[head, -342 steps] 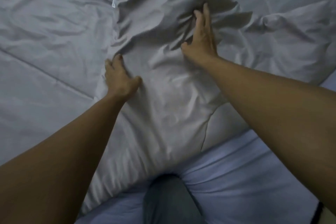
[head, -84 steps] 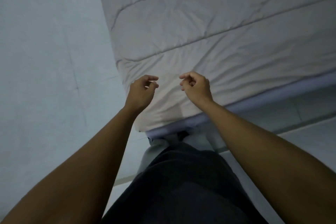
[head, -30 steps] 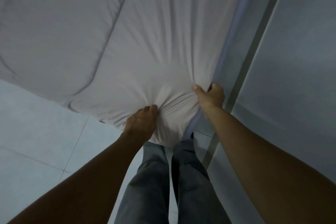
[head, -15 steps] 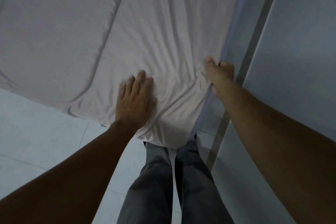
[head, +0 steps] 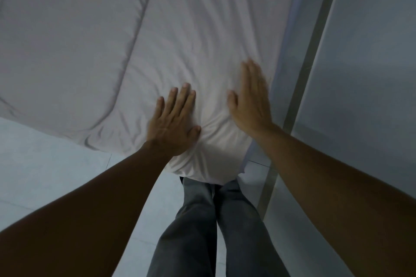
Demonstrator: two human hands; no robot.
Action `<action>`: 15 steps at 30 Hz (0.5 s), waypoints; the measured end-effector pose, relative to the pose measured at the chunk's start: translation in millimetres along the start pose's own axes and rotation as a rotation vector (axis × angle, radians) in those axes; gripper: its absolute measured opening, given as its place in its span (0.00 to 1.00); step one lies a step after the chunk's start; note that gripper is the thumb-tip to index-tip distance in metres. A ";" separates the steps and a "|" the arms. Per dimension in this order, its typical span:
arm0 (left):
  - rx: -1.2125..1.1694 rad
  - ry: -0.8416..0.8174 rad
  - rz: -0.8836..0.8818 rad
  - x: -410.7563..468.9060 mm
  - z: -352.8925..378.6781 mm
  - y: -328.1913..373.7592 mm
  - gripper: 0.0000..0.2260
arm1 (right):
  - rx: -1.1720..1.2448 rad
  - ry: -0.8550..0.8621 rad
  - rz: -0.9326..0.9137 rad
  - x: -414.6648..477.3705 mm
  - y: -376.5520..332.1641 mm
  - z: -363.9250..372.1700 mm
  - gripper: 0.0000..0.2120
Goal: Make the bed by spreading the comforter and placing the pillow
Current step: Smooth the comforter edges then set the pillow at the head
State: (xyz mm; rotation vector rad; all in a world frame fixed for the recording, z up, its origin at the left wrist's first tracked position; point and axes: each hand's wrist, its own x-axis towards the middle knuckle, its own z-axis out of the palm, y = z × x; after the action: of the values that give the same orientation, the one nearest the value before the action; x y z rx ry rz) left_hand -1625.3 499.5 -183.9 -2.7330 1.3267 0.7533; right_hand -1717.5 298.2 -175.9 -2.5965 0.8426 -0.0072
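A pale comforter (head: 157, 40) covers the bed from the upper left of the frame down to its near corner at lower centre. There the cloth bunches into creases and droops over the edge, just above the person's grey trousers (head: 202, 220). The left hand (head: 173, 123) presses flat on that corner, fingers straight and close together, thumb out. The right hand (head: 252, 101), blurred, lies flat just beside it, toward the comforter's right edge. Neither hand has a grip on anything: both are wide and flat, palms on the cloth. A thin blue strip of the bed (head: 295, 18) shows along the comforter's right side, with a wall (head: 371, 74) close by at right and tiled floor (head: 45, 164) at lower left. The step in hand appears to be smoothing the spread comforter at this corner. The creases fanning up from between the hands suggest the next move calls for flat strokes outward, without dragging the corner out of line. No pillow is in view; placing it looks to be left to do.
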 end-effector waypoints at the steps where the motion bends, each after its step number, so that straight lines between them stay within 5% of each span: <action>1: 0.007 -0.022 -0.005 -0.4 2.7 -0.3 0.39 | -0.019 -0.071 0.002 -4.2 2.4 8.6 0.35; 12: -0.087 -0.185 -0.039 -9.4 -21.9 4.7 0.38 | -0.062 -0.425 0.133 -44.8 45.0 -15.3 0.34; 15: -0.206 -0.217 -0.085 -21.0 -48.5 4.6 0.35 | -0.172 -0.439 0.032 -46.8 28.9 -44.5 0.34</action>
State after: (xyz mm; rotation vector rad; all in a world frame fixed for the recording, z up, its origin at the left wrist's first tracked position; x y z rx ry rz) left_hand -1619.6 501.6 -131.2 -2.7346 1.1409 1.2003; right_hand -1777.7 286.6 -140.7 -2.5879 0.7449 0.6458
